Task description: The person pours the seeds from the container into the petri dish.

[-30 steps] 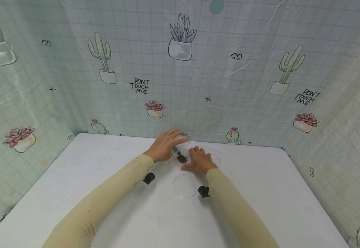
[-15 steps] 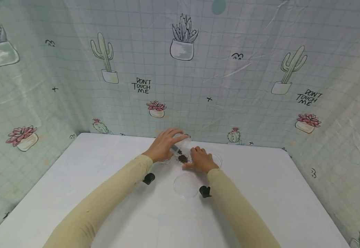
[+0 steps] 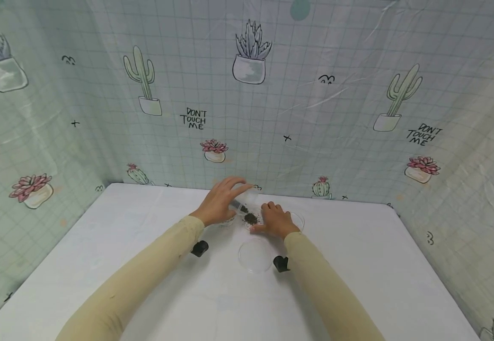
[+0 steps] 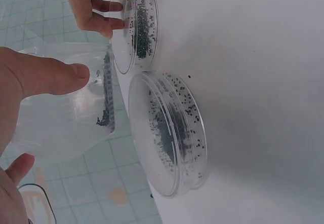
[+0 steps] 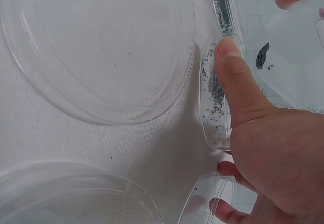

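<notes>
My left hand [image 3: 219,201] holds a translucent plastic container [image 4: 93,102] by its side, tilted, with dark granules gathered along its lower edge. Whether it is a bag or a cup I cannot tell. Under its mouth, a clear petri dish [image 4: 154,36] bears a heap of dark granules [image 3: 251,219]. My right hand [image 3: 276,221] grips this dish, thumb on its near rim and fingers round the far side. Another round dish [image 4: 197,127], holding granules, stands beside it, partly hidden by the left hand in the head view.
A clear round dish [image 3: 255,255] lies nearer on the white table [image 3: 238,303]. Another clear dish [image 3: 299,220] sits just right of the right hand, partly hidden. A further dish [image 5: 76,198] shows low in the right wrist view. A patterned curtain [image 3: 272,109] stands behind the table.
My left hand has shifted slightly left with the container. Dark granules now show nearer its mouth. The right hand stays on its dish.
</notes>
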The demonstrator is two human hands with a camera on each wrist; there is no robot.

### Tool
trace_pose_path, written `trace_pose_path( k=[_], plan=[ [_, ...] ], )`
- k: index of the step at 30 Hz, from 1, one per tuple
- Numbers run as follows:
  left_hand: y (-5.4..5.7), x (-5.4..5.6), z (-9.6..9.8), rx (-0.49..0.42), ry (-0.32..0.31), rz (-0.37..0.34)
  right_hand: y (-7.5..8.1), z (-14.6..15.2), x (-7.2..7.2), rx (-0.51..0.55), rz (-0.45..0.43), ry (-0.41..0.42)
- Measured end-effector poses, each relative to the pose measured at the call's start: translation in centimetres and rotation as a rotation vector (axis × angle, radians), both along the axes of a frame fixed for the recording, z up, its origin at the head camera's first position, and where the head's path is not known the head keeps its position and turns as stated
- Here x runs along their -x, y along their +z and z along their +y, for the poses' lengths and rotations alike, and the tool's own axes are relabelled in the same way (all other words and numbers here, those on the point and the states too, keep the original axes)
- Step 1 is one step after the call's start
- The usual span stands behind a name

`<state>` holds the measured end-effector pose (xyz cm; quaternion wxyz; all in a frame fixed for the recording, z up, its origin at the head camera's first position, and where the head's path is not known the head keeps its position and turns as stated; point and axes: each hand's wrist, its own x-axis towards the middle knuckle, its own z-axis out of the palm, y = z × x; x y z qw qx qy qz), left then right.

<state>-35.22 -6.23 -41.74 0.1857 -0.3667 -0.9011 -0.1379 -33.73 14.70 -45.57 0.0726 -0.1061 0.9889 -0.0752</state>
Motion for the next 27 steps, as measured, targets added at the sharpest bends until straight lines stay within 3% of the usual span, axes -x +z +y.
trace_pose_path(
  k=[18, 27],
  plan=[
    [0.7, -0.6, -0.9, -0.054, 0.052, -0.029, 0.2, -0.1, -0.3, 0.015, 0.012, 0.002],
    [0.9, -0.9, -1.3, -0.076, 0.086, -0.113, 0.4, -0.1, -0.4, 0.031, 0.006, 0.000]
  ],
)
